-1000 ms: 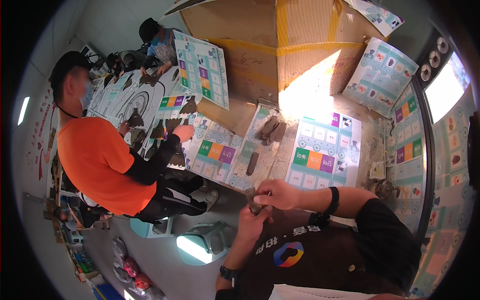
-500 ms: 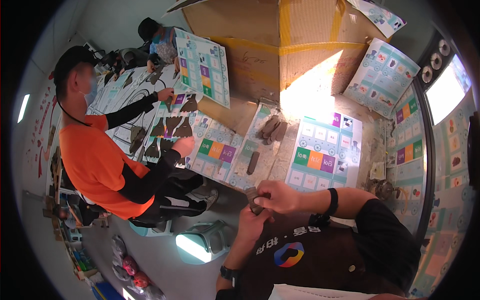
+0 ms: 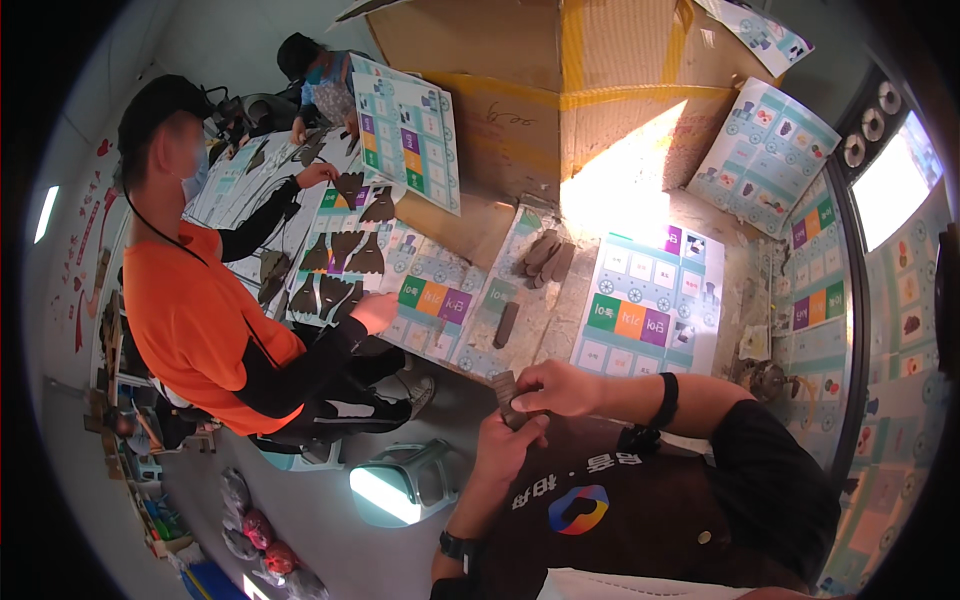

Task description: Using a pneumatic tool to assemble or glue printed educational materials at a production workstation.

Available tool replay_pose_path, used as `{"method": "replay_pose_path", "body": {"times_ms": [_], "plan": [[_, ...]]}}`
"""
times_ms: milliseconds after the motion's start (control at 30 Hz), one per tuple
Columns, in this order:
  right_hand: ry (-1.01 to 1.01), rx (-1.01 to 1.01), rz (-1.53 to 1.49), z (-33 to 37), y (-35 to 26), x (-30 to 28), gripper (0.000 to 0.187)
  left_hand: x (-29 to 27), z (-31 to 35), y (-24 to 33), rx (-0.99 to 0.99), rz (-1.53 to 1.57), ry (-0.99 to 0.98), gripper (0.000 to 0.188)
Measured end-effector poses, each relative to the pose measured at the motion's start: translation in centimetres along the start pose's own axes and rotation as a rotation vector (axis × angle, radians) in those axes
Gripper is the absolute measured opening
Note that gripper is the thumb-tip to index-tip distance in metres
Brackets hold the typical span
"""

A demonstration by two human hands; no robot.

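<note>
In front of my apron, a small stack of brown strips (image 3: 507, 390) stands upright in my hands; the material cannot be made out. My left hand (image 3: 503, 447) is closed round its lower end. Reaching in from the right, my right hand (image 3: 556, 388) pinches the stack's side with thumb and fingers. Beyond them, a single brown strip (image 3: 506, 326) lies on the worktable (image 3: 545, 335). Farther back on it is a loose pile of similar brown strips (image 3: 546, 257).
Printed sheets (image 3: 650, 300) with coloured squares cover parts of the table. A large taped cardboard box (image 3: 480, 120) stands behind. At left, a co-worker in an orange shirt (image 3: 195, 320) handles dark fan-shaped pieces (image 3: 340, 250); another person (image 3: 325, 90) works farther off. A stool (image 3: 405, 485) stands below.
My right fingers have shifted slightly on the stack, and more of its upper end shows. The orange-shirted co-worker has leaned right, one hand lifting a dark piece and the other moving nearer the printed sheets.
</note>
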State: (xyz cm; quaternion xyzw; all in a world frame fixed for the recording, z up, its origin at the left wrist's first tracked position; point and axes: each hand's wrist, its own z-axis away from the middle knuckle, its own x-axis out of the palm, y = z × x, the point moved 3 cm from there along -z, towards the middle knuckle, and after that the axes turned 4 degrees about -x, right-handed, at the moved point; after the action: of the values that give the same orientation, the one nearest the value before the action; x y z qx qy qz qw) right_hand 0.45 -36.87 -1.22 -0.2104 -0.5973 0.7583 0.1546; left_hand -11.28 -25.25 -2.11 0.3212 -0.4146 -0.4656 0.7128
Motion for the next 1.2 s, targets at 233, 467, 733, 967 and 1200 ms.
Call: {"method": "replay_pose_path", "body": {"times_ms": [233,467,733,967,1200], "plan": [[-0.032,0.07,-0.095,0.0,0.7,0.1,0.029,0.1,0.2,0.3,-0.012,-0.019,-0.012,0.014],[0.021,0.018,0.055,0.3,-0.1,0.4,0.03,0.0,0.2,0.1,-0.017,-0.013,-0.022,0.017],[0.106,-0.172,0.167,0.5,-1.1,0.5,0.027,0.0,0.0,0.4,0.0,-0.012,-0.01,0.021],[0.076,-0.053,0.104,0.6,-1.7,0.4,0.026,-0.2,-0.1,0.1,0.017,0.008,-0.034,0.02],[0.102,-0.162,0.143,0.6,-1.1,0.7,0.028,-0.3,0.0,-0.3,0.018,0.06,-0.035,0.016]]}}
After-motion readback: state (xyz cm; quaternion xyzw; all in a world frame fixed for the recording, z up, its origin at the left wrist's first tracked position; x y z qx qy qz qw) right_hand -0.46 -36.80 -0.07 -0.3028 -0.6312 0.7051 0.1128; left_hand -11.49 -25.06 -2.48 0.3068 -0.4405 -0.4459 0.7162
